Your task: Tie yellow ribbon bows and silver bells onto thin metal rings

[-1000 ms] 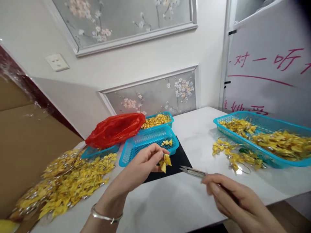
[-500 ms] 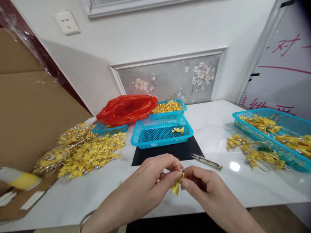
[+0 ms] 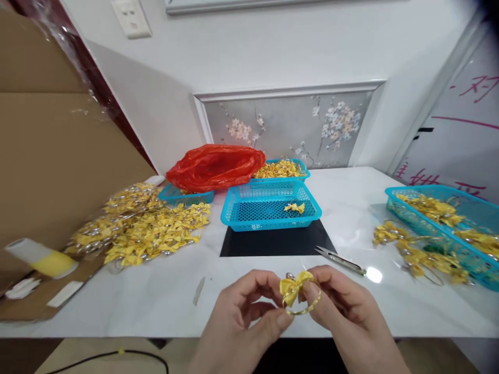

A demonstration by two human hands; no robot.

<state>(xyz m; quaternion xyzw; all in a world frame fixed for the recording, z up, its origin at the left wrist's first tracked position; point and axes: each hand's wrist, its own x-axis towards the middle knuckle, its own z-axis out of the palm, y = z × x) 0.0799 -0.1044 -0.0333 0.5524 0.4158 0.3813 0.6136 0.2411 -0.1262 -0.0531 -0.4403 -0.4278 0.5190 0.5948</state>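
Observation:
Between my hands is a yellow ribbon bow (image 3: 290,291) on a gold cord loop, with a small silvery ball at its top. My right hand (image 3: 346,306) pinches the bow's right side between thumb and fingers. At the other side, my left hand (image 3: 253,311) has its thumb and fingertips closed on the left edge of the bow and loop. Just beyond the hands lies a pair of thread snips (image 3: 341,261), blades pointing left. A blue basket (image 3: 271,224) with a single yellow bow (image 3: 294,208) inside stands partly on a black mat (image 3: 273,244).
At left, a heap of yellow bows (image 3: 156,234) lies beside a cardboard box (image 3: 62,145). A red plastic bag (image 3: 214,169) rests over baskets at the back. On the right, another blue basket (image 3: 440,231) holds yellow bows, with loose bows (image 3: 415,254) in front.
The bow has been turned so its face and gold loop now show. Both hands have spread slightly apart around it, and the camera view has shifted.

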